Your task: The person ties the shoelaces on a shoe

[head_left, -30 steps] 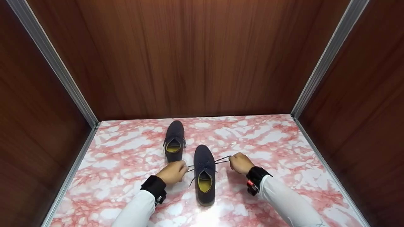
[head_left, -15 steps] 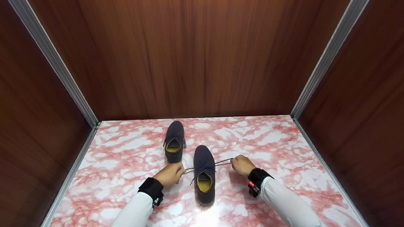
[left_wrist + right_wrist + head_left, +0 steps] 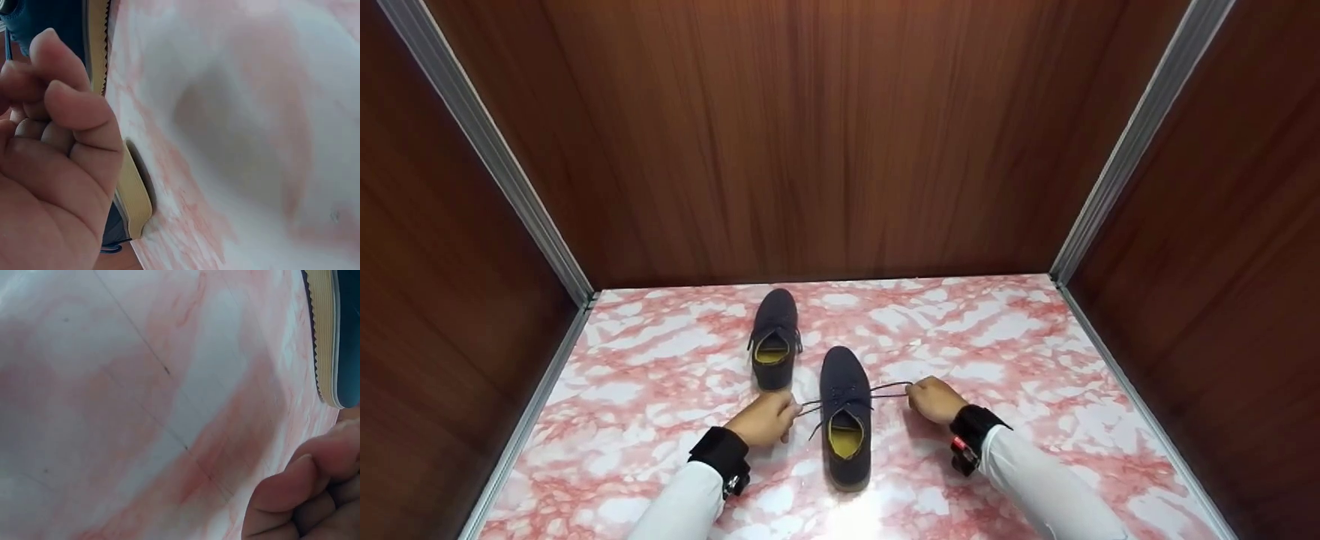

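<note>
Between my two hands a dark blue lace-up shoe (image 3: 844,375) with a yellow insole stands upright, toe pointing away. My left hand (image 3: 765,418) pinches a thin dark lace loop (image 3: 810,405) pulled out to the shoe's left. On the other side, my right hand (image 3: 936,400) grips a second lace loop (image 3: 889,389), drawn out to the right. A crossing of the laces sits over the tongue, too small to make out in detail. In the left wrist view the fingers (image 3: 79,107) curl inward. The right wrist view shows curled fingers (image 3: 292,484) beside the shoe's pale sole (image 3: 323,337).
The matching shoe (image 3: 775,330) stands farther back on the left, its laces hanging at its sides, its heel close to my left hand. Brown wood-grain panels (image 3: 825,150) with grey metal corner strips enclose the pink-and-white marbled tabletop (image 3: 997,330) at the back and sides.
My left hand has shifted slightly left, drawing its loop out. The right hand has moved a touch downward in the view, still holding its loop. Both shoes stay in place.
</note>
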Demonstrator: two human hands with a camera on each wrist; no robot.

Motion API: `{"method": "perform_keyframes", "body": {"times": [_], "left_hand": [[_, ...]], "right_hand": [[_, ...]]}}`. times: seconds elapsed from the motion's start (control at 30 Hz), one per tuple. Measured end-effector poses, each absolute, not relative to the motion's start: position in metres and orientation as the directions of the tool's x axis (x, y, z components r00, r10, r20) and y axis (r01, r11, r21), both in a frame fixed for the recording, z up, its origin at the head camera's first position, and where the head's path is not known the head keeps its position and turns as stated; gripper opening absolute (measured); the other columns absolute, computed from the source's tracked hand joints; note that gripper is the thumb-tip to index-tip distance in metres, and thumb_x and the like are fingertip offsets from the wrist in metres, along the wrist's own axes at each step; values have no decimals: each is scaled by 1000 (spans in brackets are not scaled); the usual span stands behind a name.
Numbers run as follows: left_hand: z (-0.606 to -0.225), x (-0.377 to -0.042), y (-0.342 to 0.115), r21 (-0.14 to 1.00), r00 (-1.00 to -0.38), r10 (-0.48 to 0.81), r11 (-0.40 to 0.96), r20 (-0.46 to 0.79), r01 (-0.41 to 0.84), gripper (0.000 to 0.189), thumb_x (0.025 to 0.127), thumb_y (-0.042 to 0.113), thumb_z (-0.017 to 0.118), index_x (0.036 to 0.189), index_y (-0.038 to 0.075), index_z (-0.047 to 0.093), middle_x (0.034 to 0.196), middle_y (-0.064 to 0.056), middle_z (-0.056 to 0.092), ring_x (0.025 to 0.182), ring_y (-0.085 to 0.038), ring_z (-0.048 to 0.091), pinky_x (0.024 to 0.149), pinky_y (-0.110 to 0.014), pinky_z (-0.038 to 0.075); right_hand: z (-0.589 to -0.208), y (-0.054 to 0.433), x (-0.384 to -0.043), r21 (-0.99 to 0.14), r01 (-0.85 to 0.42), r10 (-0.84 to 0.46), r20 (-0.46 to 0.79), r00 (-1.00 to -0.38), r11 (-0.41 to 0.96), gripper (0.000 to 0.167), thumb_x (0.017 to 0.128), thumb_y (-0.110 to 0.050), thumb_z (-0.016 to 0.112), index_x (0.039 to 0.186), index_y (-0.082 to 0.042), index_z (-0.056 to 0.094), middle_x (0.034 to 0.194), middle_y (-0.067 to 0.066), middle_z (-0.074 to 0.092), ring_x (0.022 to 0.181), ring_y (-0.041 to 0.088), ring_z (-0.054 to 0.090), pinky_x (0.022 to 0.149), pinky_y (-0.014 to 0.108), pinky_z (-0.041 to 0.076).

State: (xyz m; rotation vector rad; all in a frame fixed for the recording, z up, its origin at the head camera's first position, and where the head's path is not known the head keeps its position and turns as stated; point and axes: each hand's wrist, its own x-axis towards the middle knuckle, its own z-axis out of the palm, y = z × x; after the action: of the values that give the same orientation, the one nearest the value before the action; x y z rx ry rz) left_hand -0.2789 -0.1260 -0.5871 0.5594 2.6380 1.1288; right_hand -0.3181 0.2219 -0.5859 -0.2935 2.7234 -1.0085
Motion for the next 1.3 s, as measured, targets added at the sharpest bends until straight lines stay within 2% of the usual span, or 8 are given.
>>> {"method": "perform_keyframes", "body": {"times": [0.13, 0.23, 0.4, 0.7, 0.83, 0.93, 1.13, 1.3], "left_hand": [[-590, -277, -123, 749, -917, 393, 629, -74, 209, 32, 109, 24, 50, 89, 2, 61, 60, 5, 59, 55, -10, 52, 58, -26, 42], [-592, -275, -119, 777, -924, 373, 604, -79, 178, 32, 109, 23, 51, 86, 3, 61, 61, 5, 57, 55, -10, 53, 57, -26, 42], [-595, -274, -113, 814, -935, 350, 558, -54, 162, 30, 107, 21, 55, 80, 8, 59, 64, 5, 57, 57, -9, 55, 55, -24, 43], [-595, -272, -112, 853, -961, 268, 515, -70, 82, 32, 107, 18, 52, 91, -4, 67, 80, -13, 70, 65, -10, 58, 61, -22, 46], [-593, -271, -112, 868, -976, 199, 496, -86, 25, 39, 110, 28, 47, 100, -2, 69, 80, -8, 69, 66, -12, 59, 61, -25, 48], [-589, -269, -111, 900, -977, 169, 434, -127, -42, 48, 111, 42, 46, 107, -1, 68, 81, -6, 68, 69, -16, 64, 63, -30, 54], [-583, -263, -105, 934, -943, 268, 343, -196, -97, 53, 108, 49, 50, 110, -3, 61, 88, -12, 67, 74, -21, 68, 68, -37, 61], [-585, -256, -98, 941, -900, 368, 319, -231, -111, 57, 108, 45, 52, 130, -7, 57, 105, -18, 66, 83, -24, 71, 73, -41, 63]], "right_hand": [[-588, 224, -316, -763, -67, -313, -181, -932, 642, 48, 109, -22, 43, 80, 10, 64, 61, -1, 54, 55, 10, 48, 56, 24, 40], [-590, 221, -312, -827, -2, -327, -220, -919, 562, 49, 111, -23, 43, 91, 15, 66, 66, 5, 63, 58, 11, 56, 56, 24, 46], [-589, 216, -310, -856, 2, -361, -220, -906, 517, 48, 111, -24, 45, 96, 15, 68, 73, 16, 71, 61, 14, 62, 59, 27, 54], [-588, 218, -308, -850, -2, -342, -209, -916, 526, 42, 110, -28, 49, 112, 11, 64, 81, 24, 74, 57, 14, 64, 62, 32, 58], [-586, 220, -304, -849, -4, -333, -203, -921, 529, 40, 109, -31, 51, 120, 7, 60, 86, 24, 74, 62, 21, 69, 65, 38, 61], [-584, 219, -300, -853, 0, -344, -211, -915, 522, 41, 109, -35, 52, 123, 3, 58, 91, 25, 75, 68, 31, 73, 67, 44, 63], [-582, 211, -289, -884, 30, -397, -239, -886, 466, 44, 110, -36, 52, 129, 4, 55, 101, 29, 74, 80, 35, 76, 72, 52, 64], [-582, 204, -278, -893, 89, -429, -298, -853, 442, 47, 109, -38, 53, 131, 3, 54, 106, 29, 73, 82, 36, 77, 71, 50, 64]]}}
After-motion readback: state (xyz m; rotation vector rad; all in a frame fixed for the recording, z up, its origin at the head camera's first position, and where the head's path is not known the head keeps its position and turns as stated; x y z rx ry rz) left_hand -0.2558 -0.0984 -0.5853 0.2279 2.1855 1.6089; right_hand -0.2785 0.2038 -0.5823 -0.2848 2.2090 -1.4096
